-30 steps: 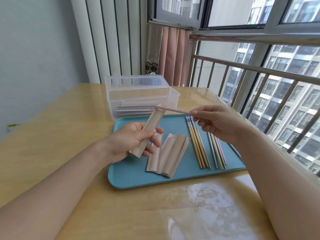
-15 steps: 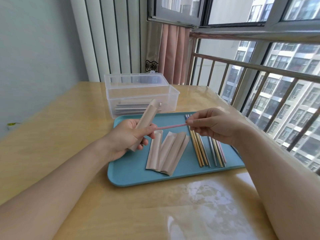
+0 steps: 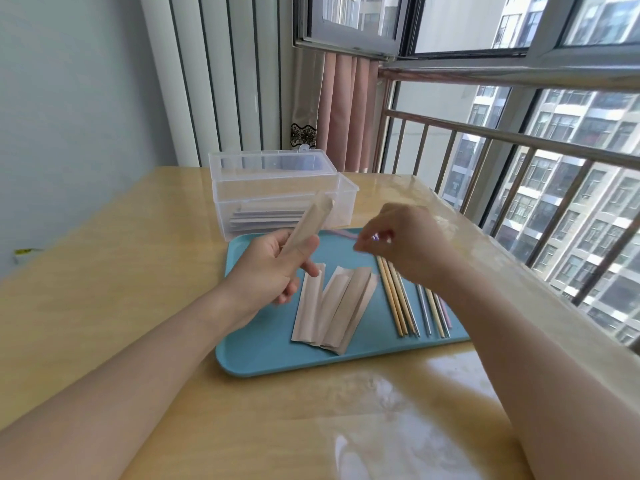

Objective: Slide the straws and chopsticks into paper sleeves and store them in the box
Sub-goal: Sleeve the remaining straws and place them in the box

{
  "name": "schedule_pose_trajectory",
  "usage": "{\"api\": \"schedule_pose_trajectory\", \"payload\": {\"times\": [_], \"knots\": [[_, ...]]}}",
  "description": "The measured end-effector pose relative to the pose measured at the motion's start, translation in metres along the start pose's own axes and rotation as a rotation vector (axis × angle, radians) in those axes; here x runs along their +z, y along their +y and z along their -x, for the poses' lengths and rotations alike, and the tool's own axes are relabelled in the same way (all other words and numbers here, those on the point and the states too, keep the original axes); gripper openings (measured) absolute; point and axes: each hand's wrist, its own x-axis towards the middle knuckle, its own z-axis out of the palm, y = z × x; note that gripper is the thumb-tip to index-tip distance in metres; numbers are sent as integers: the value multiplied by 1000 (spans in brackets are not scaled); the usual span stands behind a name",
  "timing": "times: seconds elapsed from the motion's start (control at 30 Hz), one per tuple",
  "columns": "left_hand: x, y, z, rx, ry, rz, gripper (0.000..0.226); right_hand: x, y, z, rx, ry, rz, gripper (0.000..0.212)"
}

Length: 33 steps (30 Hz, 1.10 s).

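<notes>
The left hand (image 3: 273, 268) grips 1 paper sleeve (image 3: 309, 221) tilted upward; the right hand (image 3: 408, 245) pinches a blurred pink straw (image 3: 341, 234) above the tray (image 3: 263, 355).

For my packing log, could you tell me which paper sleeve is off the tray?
The paper sleeve gripped in the left hand, raised and tilted; the others lie flat on the blue tray.

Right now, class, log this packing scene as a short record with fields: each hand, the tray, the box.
Left hand: grips a paper sleeve, tilted up toward the box
Right hand: fingers pinch a pink straw, blurred
Tray: blue; holds loose paper sleeves and a row of straws and chopsticks
Box: clear plastic, lid open, filled sleeves stacked inside
Table: wooden, bears tray and box
</notes>
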Motion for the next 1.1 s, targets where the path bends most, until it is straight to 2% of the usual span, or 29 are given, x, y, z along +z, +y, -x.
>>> {"api": "schedule_pose_trajectory", "payload": {"times": [0.07,0.13,0.2,0.27,0.53,0.83,1.1], "knots": [[-4,-2,-1,-106,-81,-6,42,-12,13,0,166,207,-287,11],[-7,-5,-1,-144,-181,-35,45,-22,23,0,314,394,-800,14],[-8,-7,-1,-136,-233,-67,41,-25,30,-1,428,448,-1181,16],[-8,-7,-2,-132,-249,-74,39,-21,35,-2,509,399,-1301,16],[-9,-6,-1,-111,-311,-71,36,-10,36,-3,572,293,-1420,15],[-10,-7,-1,-78,-349,-71,33,-4,31,-1,534,170,-1360,14],[-11,-8,-2,-75,-346,-78,33,0,31,-1,538,-50,-1225,16]]}}
